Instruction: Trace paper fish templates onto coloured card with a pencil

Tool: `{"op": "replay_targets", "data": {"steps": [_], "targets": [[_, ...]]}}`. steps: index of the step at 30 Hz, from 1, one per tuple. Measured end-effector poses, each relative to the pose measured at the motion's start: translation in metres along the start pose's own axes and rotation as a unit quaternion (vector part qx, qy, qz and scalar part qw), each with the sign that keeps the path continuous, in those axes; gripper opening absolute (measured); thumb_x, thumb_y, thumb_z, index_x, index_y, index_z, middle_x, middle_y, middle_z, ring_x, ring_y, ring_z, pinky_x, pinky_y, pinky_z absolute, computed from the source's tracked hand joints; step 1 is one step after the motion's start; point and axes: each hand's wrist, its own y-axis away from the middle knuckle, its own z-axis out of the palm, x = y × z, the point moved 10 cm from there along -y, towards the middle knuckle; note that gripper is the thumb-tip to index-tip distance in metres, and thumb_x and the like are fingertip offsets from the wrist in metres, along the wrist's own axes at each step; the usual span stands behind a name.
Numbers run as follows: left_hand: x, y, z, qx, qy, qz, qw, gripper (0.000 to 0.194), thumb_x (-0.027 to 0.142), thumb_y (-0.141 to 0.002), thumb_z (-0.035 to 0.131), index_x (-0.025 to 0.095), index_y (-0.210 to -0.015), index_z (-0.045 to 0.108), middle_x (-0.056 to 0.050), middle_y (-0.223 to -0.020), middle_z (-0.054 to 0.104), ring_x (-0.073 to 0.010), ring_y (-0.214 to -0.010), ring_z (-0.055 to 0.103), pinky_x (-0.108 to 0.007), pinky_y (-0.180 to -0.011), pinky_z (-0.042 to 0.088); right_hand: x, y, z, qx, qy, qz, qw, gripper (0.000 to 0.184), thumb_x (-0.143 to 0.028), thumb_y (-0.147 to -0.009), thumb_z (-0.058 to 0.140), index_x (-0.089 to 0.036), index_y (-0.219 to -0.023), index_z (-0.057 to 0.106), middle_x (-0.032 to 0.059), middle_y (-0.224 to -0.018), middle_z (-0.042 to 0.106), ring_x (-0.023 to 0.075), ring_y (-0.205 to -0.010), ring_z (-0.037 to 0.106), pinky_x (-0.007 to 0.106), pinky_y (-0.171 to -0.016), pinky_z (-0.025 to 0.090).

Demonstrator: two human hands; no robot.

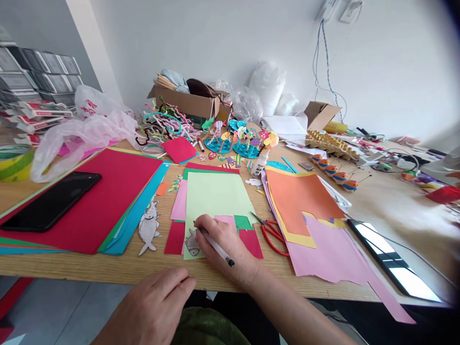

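My right hand [226,247] is closed round a pen [217,248] with a clear barrel and dark end. It rests on a pale green sheet [219,194], beside a fish drawing [192,243] at the sheet's lower left corner. The pen's tip is near the top of that drawing. My left hand [158,299] is at the table's front edge, fingers stretched out and holding nothing. A cut-out paper fish [149,227] lies left of the green sheet. Red-handled scissors [271,232] lie slightly spread to the right of my right hand. Pink, green and red paper shows around the green sheet.
A black phone [53,199] lies on stacked coloured paper [125,191] at left. Orange [298,196] and pink paper [327,254] lie at right, beside a dark tablet [391,258]. Behind stand a glue bottle [259,164], sea-creature crafts [244,146] and pipe cleaners [168,122].
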Motion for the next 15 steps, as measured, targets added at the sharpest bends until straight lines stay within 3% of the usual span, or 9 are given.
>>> {"op": "replay_targets", "data": {"steps": [8,15], "targets": [[-0.016,0.004,0.042,-0.057,-0.069,-0.043,0.995,0.047,-0.001,-0.081,0.03,0.016,-0.107,0.064,-0.007,-0.104,0.073,-0.0196,-0.089,0.071,-0.029,-0.075,0.06,-0.003,-0.002,0.001,-0.019,0.017,-0.013,1.0,0.013,-0.014,-0.09,0.045,-0.017,-0.097,0.055,0.0052,-0.078,0.065,0.0176,-0.067,0.06,0.024,-0.059,0.038],[-0.02,-0.002,0.053,-0.066,-0.06,-0.052,0.995,0.044,0.002,-0.085,0.029,0.011,-0.109,0.064,-0.012,-0.104,0.072,-0.0243,-0.079,0.072,-0.037,-0.064,0.062,-0.002,-0.003,0.002,-0.026,0.047,-0.002,0.999,0.014,-0.014,-0.089,0.047,-0.019,-0.098,0.056,0.0037,-0.077,0.066,0.0166,-0.067,0.061,0.023,-0.059,0.038]]}}
